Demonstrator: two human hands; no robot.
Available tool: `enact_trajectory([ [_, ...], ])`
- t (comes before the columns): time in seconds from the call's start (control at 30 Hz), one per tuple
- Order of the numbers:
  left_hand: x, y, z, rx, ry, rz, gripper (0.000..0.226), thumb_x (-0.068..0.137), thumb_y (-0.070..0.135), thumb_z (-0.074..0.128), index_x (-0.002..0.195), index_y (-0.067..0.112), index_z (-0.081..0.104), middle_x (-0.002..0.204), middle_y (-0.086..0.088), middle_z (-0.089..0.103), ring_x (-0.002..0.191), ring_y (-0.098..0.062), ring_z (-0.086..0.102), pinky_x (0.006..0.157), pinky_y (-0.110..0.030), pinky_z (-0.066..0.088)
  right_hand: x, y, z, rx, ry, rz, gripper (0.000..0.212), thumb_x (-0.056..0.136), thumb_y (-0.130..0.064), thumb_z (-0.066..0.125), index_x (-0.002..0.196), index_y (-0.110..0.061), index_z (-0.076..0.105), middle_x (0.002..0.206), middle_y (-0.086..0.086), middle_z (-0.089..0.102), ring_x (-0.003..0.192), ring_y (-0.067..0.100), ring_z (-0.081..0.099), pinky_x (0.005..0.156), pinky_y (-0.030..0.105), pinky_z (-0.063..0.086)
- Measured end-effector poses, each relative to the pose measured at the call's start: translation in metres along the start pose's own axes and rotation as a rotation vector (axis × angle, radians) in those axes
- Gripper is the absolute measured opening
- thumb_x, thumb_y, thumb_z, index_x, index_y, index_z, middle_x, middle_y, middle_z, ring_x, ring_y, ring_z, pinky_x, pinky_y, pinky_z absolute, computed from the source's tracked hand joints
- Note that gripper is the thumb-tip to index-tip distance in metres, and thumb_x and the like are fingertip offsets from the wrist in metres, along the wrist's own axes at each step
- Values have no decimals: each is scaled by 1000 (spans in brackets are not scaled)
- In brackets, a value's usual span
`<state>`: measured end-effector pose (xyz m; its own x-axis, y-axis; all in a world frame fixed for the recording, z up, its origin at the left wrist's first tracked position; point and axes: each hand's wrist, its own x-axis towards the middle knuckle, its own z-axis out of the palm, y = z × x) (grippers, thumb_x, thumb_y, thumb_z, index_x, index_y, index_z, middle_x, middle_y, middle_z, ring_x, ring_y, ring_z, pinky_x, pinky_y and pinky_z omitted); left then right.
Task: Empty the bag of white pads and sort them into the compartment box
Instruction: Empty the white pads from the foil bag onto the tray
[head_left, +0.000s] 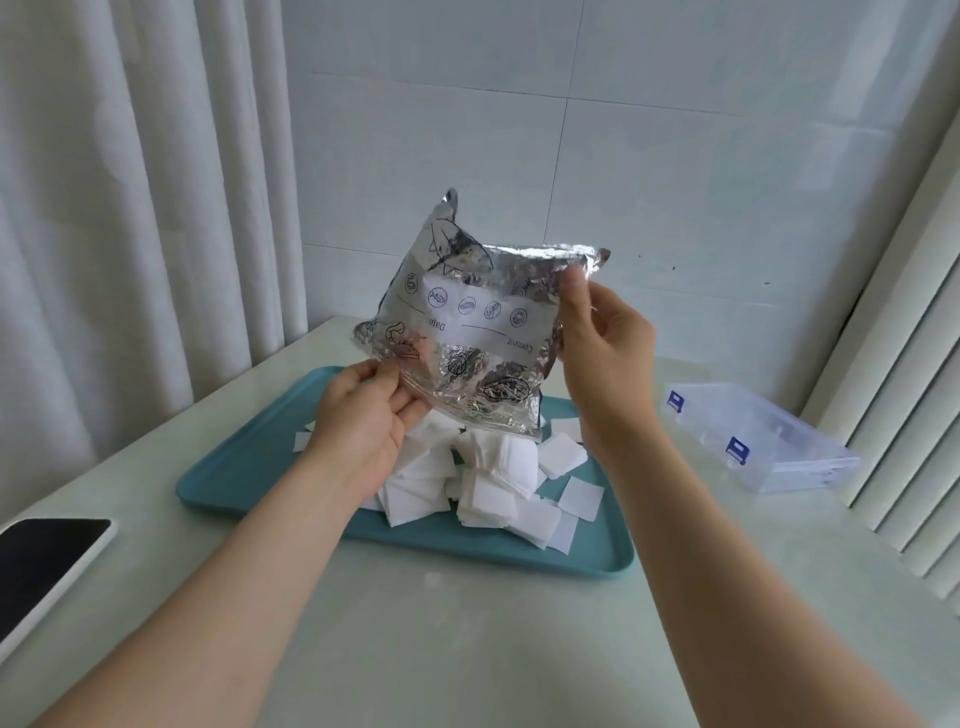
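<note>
Bag (467, 322) is hanging mouth-down over the pads (493, 488), left hand (363, 415) and right hand (602, 338) both pinching it; compartment box (769, 447) is lying at three o'clock, nearer the right.

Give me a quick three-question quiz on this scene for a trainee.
1. True or false: the pads are heaped on the tray.
2. Which hands hold the bag? A. left only B. right only C. both
3. Fill in: the box sits to the tray's ____.

Key
1. True.
2. C: the left hand pinches its lower corner and the right hand holds its upper edge.
3. Right.
</note>
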<state>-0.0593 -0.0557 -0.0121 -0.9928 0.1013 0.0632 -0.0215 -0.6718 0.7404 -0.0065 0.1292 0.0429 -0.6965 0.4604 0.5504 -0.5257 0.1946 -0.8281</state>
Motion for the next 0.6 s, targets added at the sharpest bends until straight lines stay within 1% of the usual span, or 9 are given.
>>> enact_trajectory([
  [0.07,-2,2,2,-25,-27,-38,22,109,2,43,121,-5,59,102,-16,78,91,-22,78,75,-36,65,-2,2,1,-1,-60,21,26,100,-34,68,103,-9,73,79,13,72,68,17,56,60,32,49],
  [0.13,-2,4,4,-62,-32,-57,22,109,3,43,121,-4,60,108,-19,77,96,-24,78,77,-36,65,2,5,0,-23,19,-6,24,97,-28,72,96,-4,74,88,23,74,72,14,59,65,33,50],
  [0.2,-1,5,5,-102,-12,-34,23,109,4,44,124,-4,59,113,-21,75,101,-26,77,80,-37,65,5,9,0,-50,132,-45,35,95,-29,72,86,4,68,73,24,68,66,12,49,61,32,42],
  [0.27,-2,3,6,-90,17,17,22,108,4,47,123,-6,59,114,-21,75,102,-26,76,86,-38,64,4,7,2,-141,177,-86,46,95,-32,71,77,8,56,57,8,46,59,11,34,55,29,28],
  [0.33,-3,2,6,21,72,107,24,106,4,54,126,-9,56,117,-22,72,101,-26,77,90,-38,63,4,5,0,-213,190,-155,48,97,-31,69,71,3,49,56,0,37,58,13,27,53,32,22],
  [0.43,-1,-1,-2,238,178,235,31,98,3,66,127,2,56,124,-14,65,102,-23,76,92,-32,61,9,-1,-8,-309,160,-214,41,97,-33,67,72,-3,54,56,10,46,58,14,33,53,37,29],
  [0.47,0,-2,-5,332,201,266,30,98,5,68,126,8,58,126,-9,66,103,-20,75,93,-32,60,11,-3,-11,-322,169,-216,41,97,-32,66,70,-4,52,55,9,43,58,15,32,53,36,28],
  [0.53,2,-5,-11,561,205,333,30,98,13,66,127,20,60,129,1,66,108,-15,71,99,-34,57,14,-6,-15,-327,227,-240,44,98,-30,65,66,-9,43,55,-1,32,59,14,26,53,34,23],
  [0.6,-1,-8,-12,713,180,379,34,101,18,62,134,22,59,135,7,62,115,-8,64,101,-28,51,13,-9,-16,-320,216,-252,44,99,-29,63,67,-7,42,58,-1,31,61,17,25,55,35,21],
])
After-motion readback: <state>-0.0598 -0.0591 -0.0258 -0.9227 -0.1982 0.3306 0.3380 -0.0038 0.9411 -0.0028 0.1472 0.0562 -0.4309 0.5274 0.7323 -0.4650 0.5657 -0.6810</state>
